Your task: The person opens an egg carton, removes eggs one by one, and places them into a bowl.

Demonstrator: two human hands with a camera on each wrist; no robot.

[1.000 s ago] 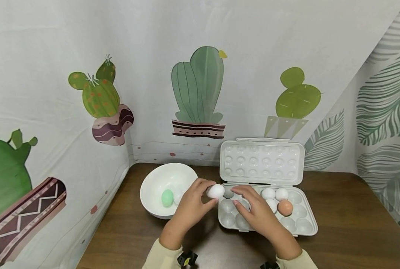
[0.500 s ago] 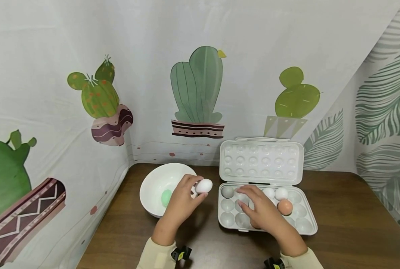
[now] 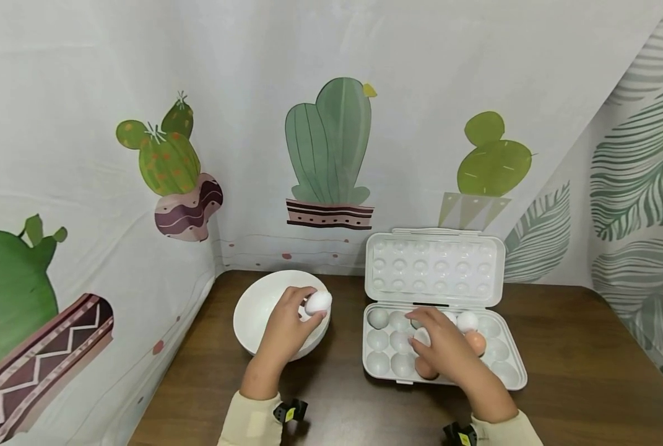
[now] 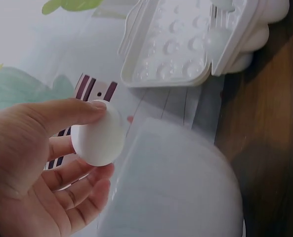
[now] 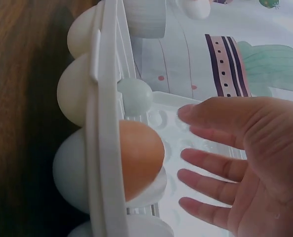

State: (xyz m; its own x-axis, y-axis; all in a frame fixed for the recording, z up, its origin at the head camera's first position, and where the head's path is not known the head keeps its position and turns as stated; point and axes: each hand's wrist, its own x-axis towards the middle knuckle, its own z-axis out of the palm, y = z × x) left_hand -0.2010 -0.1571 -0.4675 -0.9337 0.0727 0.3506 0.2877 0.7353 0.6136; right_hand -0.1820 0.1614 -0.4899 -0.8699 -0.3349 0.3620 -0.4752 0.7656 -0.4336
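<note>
Thumb and fingers of my left hand (image 3: 281, 325) pinch a white egg (image 3: 318, 302) above the right side of the white bowl (image 3: 247, 310). The left wrist view shows this egg (image 4: 99, 136) held up beside the bowl's outer wall (image 4: 178, 182). My right hand (image 3: 442, 344) hovers over the egg box (image 3: 369, 371) with its fingers spread and nothing in them. Near it in the box sit a brown egg (image 3: 426, 368), a second brown egg (image 3: 476, 342) and white eggs, one of them (image 3: 467, 321) at the back. My left hand hides part of the bowl's inside.
The egg box's lid (image 3: 434, 269) stands raised at the back, against the cactus-printed cloth (image 3: 409, 124). Several cups on the box's left side hold no egg. Brown wooden table (image 3: 348, 396) lies between the bowl and the box.
My left hand has carried the white egg leftward, from beside the box to over the bowl. My right hand has shifted slightly right. The green egg in the bowl is now hidden.
</note>
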